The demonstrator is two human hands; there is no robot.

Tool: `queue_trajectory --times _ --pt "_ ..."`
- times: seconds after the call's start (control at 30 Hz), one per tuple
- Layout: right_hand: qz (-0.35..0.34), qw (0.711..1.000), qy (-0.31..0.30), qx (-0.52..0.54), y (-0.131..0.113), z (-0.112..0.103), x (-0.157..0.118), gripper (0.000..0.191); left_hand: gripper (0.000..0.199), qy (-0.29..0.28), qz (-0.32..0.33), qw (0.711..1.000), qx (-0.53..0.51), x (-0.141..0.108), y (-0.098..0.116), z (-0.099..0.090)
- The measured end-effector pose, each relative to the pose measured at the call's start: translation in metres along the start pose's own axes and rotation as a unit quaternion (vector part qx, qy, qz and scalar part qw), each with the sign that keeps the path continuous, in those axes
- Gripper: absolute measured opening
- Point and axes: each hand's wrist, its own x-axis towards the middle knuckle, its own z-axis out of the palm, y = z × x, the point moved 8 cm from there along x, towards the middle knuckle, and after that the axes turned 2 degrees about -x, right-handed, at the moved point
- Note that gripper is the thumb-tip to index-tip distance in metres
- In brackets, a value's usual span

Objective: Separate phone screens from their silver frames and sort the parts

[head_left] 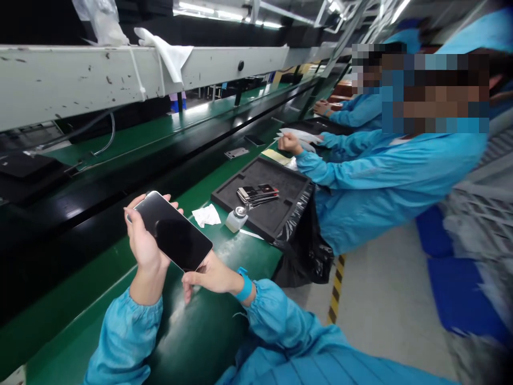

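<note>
A phone (pixel 172 230) with a dark, glossy screen and a pale edge is held tilted above the green bench (pixel 192 331). My left hand (pixel 146 240) wraps round its upper left end, thumb along the near side and fingertips showing past the far edge. At the lower right end, my right hand (pixel 210 274) grips the phone's corner, thumb on the near edge; some of its fingers are hidden beneath. A blue band (pixel 245 284) circles my right wrist. Just beyond the phone lies a crumpled white tissue (pixel 207 215).
A small bottle (pixel 236 220) with a metal top stands beside a black foam tray (pixel 264 214) bearing a pile of phone parts (pixel 257 195). Black plastic (pixel 306 262) hangs from the tray's edge. A dark conveyor belt (pixel 100 198) runs alongside. Co-workers in blue (pixel 385 166) sit at the right.
</note>
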Motion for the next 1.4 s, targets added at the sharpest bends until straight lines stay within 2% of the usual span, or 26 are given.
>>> queue_trajectory --times 0.07,0.2,0.4,0.5,0.57,0.67,0.73,0.9,1.1,1.2,1.27,1.33,1.37,1.4 --pt "0.003 1.0 0.001 -0.003 -0.001 0.002 0.001 0.06 0.045 0.009 0.011 1.0 0.001 0.0 0.002 -0.001" --pt "-0.002 0.999 -0.007 -0.036 -0.006 -0.005 0.002 0.067 0.042 0.013 0.005 1.0 -0.002 -0.001 0.002 0.0" --pt "-0.026 0.997 0.041 -0.065 -0.011 -0.046 -0.011 0.085 0.053 0.002 -0.033 0.999 0.024 0.001 -0.001 0.006" --pt "-0.019 0.996 0.013 -0.089 -0.007 -0.051 -0.017 0.086 0.06 -0.032 -0.061 0.997 0.032 0.0 -0.004 0.01" --pt "-0.042 0.993 0.04 -0.108 -0.012 -0.059 -0.02 0.084 0.063 -0.086 -0.111 0.989 0.054 -0.007 -0.013 0.017" --pt "-0.104 0.978 0.154 -0.095 -0.029 -0.084 -0.028 0.08 0.067 -0.168 -0.21 0.956 0.117 -0.032 -0.039 0.025" --pt "-0.119 0.97 0.198 -0.072 -0.036 -0.098 -0.035 0.079 0.067 -0.2 -0.255 0.933 0.156 -0.052 -0.057 0.029" --pt "-0.112 0.973 0.198 -0.05 -0.038 -0.112 -0.054 0.079 0.06 -0.236 -0.301 0.902 0.2 -0.085 -0.095 0.04" --pt "-0.12 0.966 0.227 -0.023 -0.037 -0.132 -0.069 0.074 0.055 -0.268 -0.301 0.887 0.224 -0.095 -0.112 0.063" --pt "-0.146 0.958 0.246 -0.031 -0.052 -0.155 -0.076 0.076 0.054 -0.248 -0.3 0.899 0.198 -0.074 -0.109 0.078" --pt "-0.178 0.935 0.289 -0.102 -0.071 -0.185 -0.09 0.081 0.051 -0.22 -0.274 0.92 0.176 -0.039 -0.106 0.091" --pt "-0.185 0.885 0.356 -0.234 -0.091 -0.226 -0.111 0.08 0.054 -0.176 -0.199 0.948 0.175 0.011 -0.101 0.109" --pt "-0.168 0.852 0.389 -0.308 -0.099 -0.249 -0.121 0.077 0.058 -0.164 -0.148 0.955 0.197 0.038 -0.101 0.12" --pt "-0.151 0.833 0.405 -0.344 -0.105 -0.274 -0.129 0.073 0.061 -0.154 -0.118 0.958 0.21 0.064 -0.107 0.131"
